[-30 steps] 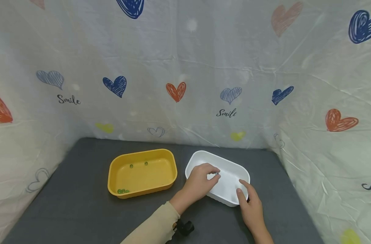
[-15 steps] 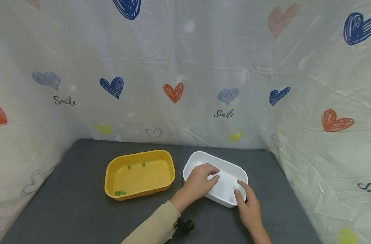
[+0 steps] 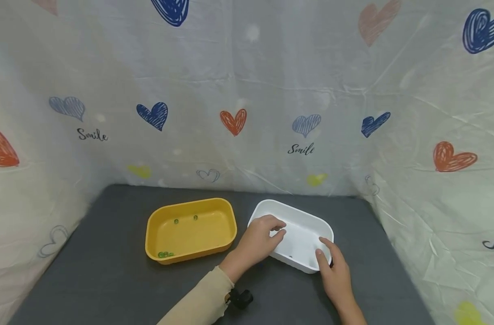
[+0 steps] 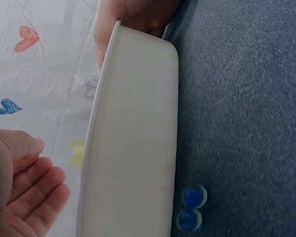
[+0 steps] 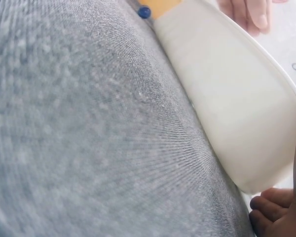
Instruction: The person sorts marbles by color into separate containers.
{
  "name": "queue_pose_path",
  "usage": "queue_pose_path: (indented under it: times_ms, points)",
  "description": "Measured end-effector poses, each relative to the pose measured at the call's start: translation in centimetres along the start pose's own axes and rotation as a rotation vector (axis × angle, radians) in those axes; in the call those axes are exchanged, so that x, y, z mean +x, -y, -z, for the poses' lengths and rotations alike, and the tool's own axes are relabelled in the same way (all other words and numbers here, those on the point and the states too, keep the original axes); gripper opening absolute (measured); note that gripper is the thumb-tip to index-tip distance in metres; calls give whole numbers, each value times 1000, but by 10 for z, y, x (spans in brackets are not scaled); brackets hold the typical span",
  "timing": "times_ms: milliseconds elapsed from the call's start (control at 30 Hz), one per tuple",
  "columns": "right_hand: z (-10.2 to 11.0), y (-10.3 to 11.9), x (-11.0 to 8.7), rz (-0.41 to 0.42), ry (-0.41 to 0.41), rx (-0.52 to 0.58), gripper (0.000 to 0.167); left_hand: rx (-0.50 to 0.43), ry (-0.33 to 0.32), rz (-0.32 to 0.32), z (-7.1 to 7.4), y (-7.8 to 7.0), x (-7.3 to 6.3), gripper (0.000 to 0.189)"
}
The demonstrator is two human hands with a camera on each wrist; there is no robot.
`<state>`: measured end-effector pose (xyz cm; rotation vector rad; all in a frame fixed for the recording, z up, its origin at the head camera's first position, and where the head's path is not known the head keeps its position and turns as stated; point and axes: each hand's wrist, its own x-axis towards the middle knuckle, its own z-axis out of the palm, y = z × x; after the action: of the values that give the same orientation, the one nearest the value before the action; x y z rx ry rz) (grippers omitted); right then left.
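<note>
My left hand (image 3: pixel 256 241) hovers over the left part of a white plastic tray (image 3: pixel 301 232). Its thumb and fingers are loosely bent, with a gap and nothing between the tips. A small dark speck, perhaps a marble (image 3: pixel 290 256), lies inside near the tray's front wall. My right hand (image 3: pixel 337 275) grips the right end of the tray, thumb and forefinger at the rim, other fingers (image 5: pixel 271 210) curled against its outside. Low in the left wrist view, two blue glass marbles (image 4: pixel 194 197) rest on the dark cloth beside the tray; the left arm covers that spot in the head view.
A yellow tray (image 3: pixel 190 255) stands left of the white one. Several green glass marbles (image 3: pixel 176 221) lie in it, some bunched in its front left corner. Grey cloth (image 3: pixel 109 280) covers the table, and a white curtain (image 3: pixel 263 90) printed with hearts hangs behind and at the sides.
A small marble at my left fingertips a second ago is gone from them, and a dark speck now shows in the tray's front. My left hand has shifted slightly left; the right stays put.
</note>
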<state>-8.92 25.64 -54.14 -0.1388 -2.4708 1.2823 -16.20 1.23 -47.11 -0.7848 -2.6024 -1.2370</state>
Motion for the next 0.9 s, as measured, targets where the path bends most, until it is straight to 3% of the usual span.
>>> queue_pose_path:
  times_ms: [267, 500, 900]
  points:
    - [0, 2, 0, -19, 12, -17, 38, -17, -6, 7, 8, 1, -5, 21]
    - [2, 1, 1, 3, -8, 21, 38, -60, -75, -27, 13, 4, -15, 17]
    - [2, 4, 0, -24, 31, -11, 41, -174, -174, -83, 13, 16, -57, 10]
